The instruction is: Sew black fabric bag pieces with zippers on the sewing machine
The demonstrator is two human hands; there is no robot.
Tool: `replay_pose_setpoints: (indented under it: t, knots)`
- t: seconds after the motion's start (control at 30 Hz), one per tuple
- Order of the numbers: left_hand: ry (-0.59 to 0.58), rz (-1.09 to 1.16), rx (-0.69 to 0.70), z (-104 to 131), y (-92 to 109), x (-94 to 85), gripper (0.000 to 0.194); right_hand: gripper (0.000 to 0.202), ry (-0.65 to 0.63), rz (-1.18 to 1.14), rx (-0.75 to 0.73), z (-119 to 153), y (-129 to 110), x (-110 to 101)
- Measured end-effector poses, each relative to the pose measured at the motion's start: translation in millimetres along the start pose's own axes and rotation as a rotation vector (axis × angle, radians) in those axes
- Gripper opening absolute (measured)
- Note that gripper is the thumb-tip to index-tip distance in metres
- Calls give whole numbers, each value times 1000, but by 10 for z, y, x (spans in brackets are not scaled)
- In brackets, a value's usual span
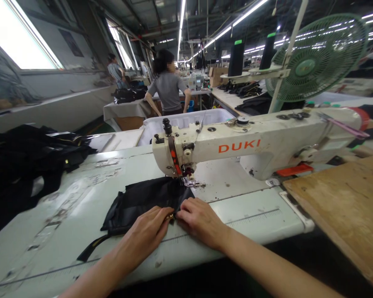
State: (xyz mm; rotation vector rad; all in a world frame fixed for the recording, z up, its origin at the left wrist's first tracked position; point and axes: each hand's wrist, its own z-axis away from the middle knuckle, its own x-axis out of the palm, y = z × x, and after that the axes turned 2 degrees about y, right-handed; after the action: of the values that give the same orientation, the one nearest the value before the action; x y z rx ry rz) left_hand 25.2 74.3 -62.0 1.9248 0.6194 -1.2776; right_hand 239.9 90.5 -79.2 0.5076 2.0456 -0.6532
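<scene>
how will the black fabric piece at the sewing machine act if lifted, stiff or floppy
The black fabric piece is probably floppy: soft wrinkles cross it and its trailing strip curves over the table. It lies low and flat, so likely light for its size. It might catch where its far edge meets the presser foot.

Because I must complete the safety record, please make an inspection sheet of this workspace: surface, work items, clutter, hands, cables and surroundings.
Surface: pale table, worn, ruler markings near its front edge.
Work items: black fabric piece, far end at the needle area of the sewing machine.
Clutter: dark fabric heap at left; pink tool on the machine.
Hands: left hand and right hand appear to pinch the fabric's near edge, by a gold-coloured detail.
Cables: nothing seen on the table.
Surroundings: green fan, two thread cones, white bin behind the machine; co-workers beyond.
</scene>
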Motion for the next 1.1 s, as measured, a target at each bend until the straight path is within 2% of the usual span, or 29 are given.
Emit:
replay_pose_setpoints:
  t: [0.2,0.37,0.53,0.7,0.87,1.1]
  knots:
    - [137,22,34,-1,9,6,22,6,55,-15,80,-105,-25,102]
    - [231,-132,169,-37,-17,20,18,6,76,-48,80,-140,-21,105]
    - [259,-242,296,-35,-73,86,24,3,87,-71,86,-106,32,82]
    - [280,-279,415,-39,-101,135,20,2,80,-70,108,-15,176,-65]
    - [243,-240,354,-81,-7,110,17,2,32,-73,110,113,253,-176]
    - [174,58,94,31,144,146,24,3,2,-92,100,249,233,-178]
